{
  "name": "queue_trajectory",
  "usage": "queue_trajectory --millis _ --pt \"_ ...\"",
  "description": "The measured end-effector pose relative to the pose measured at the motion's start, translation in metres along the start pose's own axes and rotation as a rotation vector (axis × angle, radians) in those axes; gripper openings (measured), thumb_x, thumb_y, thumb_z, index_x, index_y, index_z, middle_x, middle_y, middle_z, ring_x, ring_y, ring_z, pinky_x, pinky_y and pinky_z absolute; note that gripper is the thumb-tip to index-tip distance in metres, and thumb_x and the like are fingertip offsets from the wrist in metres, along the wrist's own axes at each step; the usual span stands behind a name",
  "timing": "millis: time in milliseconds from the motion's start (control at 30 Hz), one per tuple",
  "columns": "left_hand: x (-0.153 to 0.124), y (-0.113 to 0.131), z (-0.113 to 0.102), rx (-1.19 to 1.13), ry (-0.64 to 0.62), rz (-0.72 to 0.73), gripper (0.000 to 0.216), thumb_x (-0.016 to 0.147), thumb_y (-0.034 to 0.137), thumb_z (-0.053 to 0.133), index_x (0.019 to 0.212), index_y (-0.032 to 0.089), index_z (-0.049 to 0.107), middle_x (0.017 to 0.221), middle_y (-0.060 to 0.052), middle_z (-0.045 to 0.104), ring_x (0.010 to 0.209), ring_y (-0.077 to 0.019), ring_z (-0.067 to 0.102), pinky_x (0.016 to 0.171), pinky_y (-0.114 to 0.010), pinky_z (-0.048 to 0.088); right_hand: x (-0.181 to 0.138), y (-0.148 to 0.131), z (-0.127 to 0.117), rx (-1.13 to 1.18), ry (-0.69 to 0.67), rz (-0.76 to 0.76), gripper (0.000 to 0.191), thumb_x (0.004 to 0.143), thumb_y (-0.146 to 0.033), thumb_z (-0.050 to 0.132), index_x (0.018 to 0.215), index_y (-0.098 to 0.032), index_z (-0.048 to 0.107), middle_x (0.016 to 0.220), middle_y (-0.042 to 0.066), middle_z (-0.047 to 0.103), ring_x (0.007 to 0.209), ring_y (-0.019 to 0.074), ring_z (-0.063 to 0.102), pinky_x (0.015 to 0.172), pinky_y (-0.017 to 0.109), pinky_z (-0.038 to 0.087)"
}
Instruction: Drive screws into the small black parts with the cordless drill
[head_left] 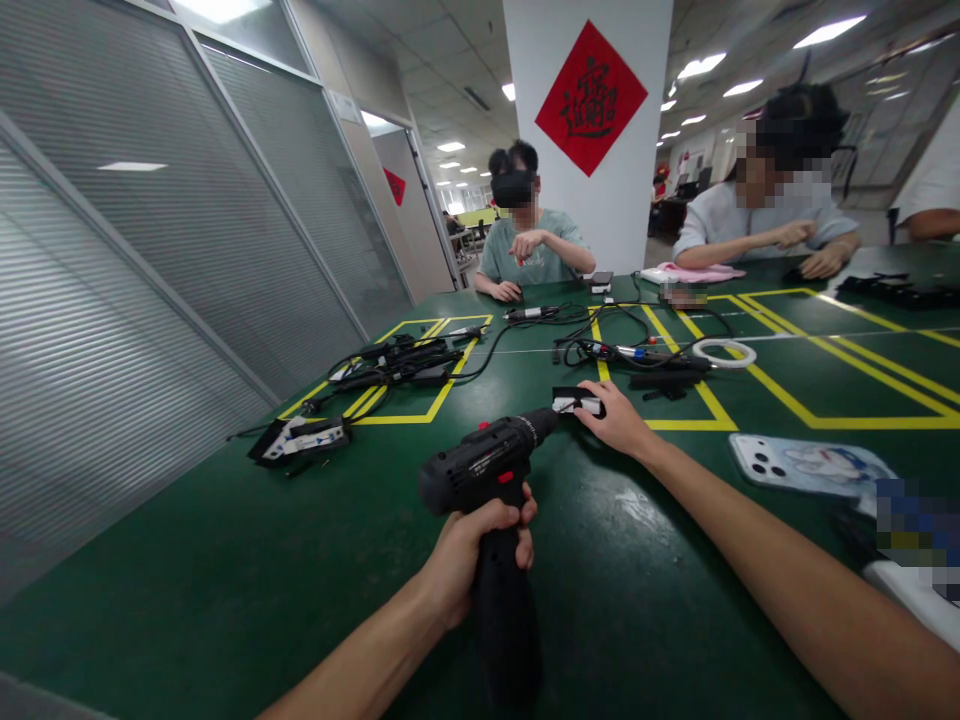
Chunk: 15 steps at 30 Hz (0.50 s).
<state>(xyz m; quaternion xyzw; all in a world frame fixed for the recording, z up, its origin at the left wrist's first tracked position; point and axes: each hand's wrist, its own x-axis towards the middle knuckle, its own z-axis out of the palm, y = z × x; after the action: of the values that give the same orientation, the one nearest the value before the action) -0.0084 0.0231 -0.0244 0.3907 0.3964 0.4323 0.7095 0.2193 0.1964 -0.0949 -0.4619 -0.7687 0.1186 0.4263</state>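
A black cordless drill (487, 465) is in my left hand (472, 555), whose fingers wrap round its grip. The drill points forward and right, its chuck close to a small white and black part (576, 402) on the table. Whether the tip touches that part cannot be made out. My right hand (613, 418) grips the part from its right side, thumb and fingers closed on it. Beyond the part lie a pen-shaped electric tool with a blue band (637, 353) and some flat black pieces (664, 382).
Tangled black cables (397, 365) and a white and black assembly (298, 440) lie on the left of the green table (225, 590). To the right are a white ring (724, 354) and a phone (810, 466). Two people (536, 235) (757, 210) sit across the table.
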Motion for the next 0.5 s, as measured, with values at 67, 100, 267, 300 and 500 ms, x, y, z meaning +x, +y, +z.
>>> queue_trajectory --millis 67,100,267,300,500 --pt "0.0000 -0.0001 0.0002 -0.006 0.004 -0.003 0.020 0.077 0.018 0.047 0.096 0.013 0.053 0.080 -0.002 0.051 0.049 -0.0083 0.049 0.056 -0.028 0.042 -0.0001 -0.0004 -0.0002 0.003 -0.005 0.006 0.041 0.080 -0.032 0.056 0.119 -0.020 0.053 0.107 0.008 0.052 0.098 0.0210 0.056 0.094 0.035 0.042" --pt "0.0001 -0.0001 0.0004 -0.008 0.005 -0.004 0.020 0.077 0.017 0.047 0.095 0.013 0.053 0.080 -0.002 0.051 0.048 -0.0083 0.049 0.057 -0.028 0.042 -0.0002 -0.0005 -0.0001 0.005 -0.005 0.008 0.041 0.080 -0.032 0.056 0.119 -0.020 0.053 0.107 0.008 0.052 0.097 0.0209 0.056 0.094 0.035 0.042" --pt "0.0001 0.0002 0.0006 0.002 0.013 -0.005 0.018 0.076 0.017 0.047 0.093 0.014 0.053 0.076 -0.001 0.049 0.048 -0.0085 0.048 0.057 -0.028 0.042 -0.0002 0.0003 0.0010 0.006 0.009 0.001 0.040 0.080 -0.031 0.057 0.118 -0.021 0.053 0.107 0.008 0.052 0.097 0.0208 0.056 0.094 0.035 0.042" --pt "0.0001 0.0003 0.0004 0.006 0.014 -0.005 0.018 0.076 0.017 0.046 0.092 0.014 0.053 0.076 -0.001 0.049 0.049 -0.0085 0.048 0.057 -0.028 0.042 -0.0001 0.0005 0.0012 0.007 0.009 -0.002 0.039 0.080 -0.031 0.056 0.118 -0.022 0.053 0.107 0.008 0.052 0.097 0.0207 0.056 0.094 0.035 0.042" --pt "0.0001 0.0006 0.0000 -0.015 0.003 -0.007 0.020 0.076 0.017 0.046 0.095 0.014 0.053 0.080 -0.002 0.050 0.048 -0.0080 0.048 0.055 -0.028 0.041 0.0006 0.0012 0.0015 0.000 0.007 -0.002 0.040 0.080 -0.033 0.056 0.118 -0.021 0.054 0.107 0.008 0.052 0.098 0.0211 0.056 0.094 0.035 0.042"
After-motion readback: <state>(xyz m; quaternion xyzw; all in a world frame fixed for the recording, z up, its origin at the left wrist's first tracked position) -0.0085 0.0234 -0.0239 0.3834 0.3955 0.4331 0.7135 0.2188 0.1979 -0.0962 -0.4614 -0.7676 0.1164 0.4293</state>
